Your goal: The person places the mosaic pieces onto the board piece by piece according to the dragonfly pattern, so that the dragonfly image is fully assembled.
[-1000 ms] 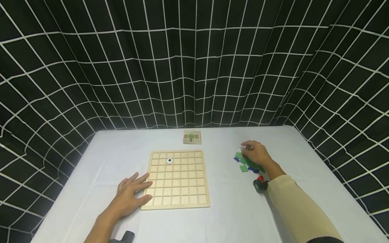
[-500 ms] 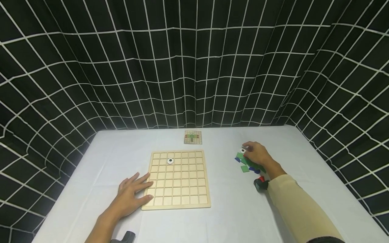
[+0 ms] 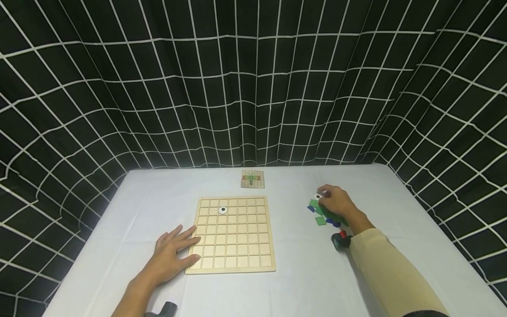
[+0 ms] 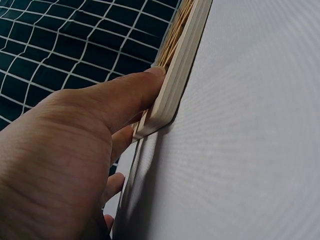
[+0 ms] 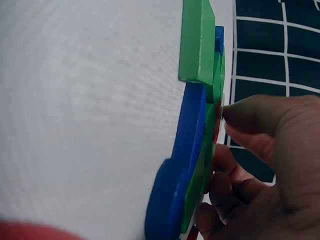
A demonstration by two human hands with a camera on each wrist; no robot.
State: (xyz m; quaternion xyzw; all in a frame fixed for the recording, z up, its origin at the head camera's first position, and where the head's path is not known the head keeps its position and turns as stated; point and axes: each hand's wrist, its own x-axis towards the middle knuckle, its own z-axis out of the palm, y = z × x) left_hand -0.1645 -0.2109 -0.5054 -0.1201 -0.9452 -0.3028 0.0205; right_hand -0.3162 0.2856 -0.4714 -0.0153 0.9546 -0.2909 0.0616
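A square wooden grid board (image 3: 237,270) lies on the table in the head view. One round white eye piece (image 3: 223,210) with a black dot sits in an upper-left cell. My left hand (image 3: 170,255) rests on the board's left edge with fingers spread; the left wrist view has its thumb (image 4: 145,82) on the rim. Over the pile at right, my right hand (image 3: 336,201) pinches another eye piece (image 3: 317,197) between thumb and forefinger. Beneath and beside it are green pieces (image 3: 321,221), blue pieces (image 5: 167,200) and a red piece (image 3: 343,234), partly hidden by the hand.
A small pattern card (image 3: 252,179) lies behind the board. A dark wrist device (image 3: 340,241) sits at the right sleeve, and a grey one (image 3: 168,308) by the left wrist. A black curtain (image 3: 253,88) with white grid lines surrounds the white table.
The eye piece at my right fingertips shows more fully than before. The left hand stays in place on the board, and the whole scene shifts slightly right in view.
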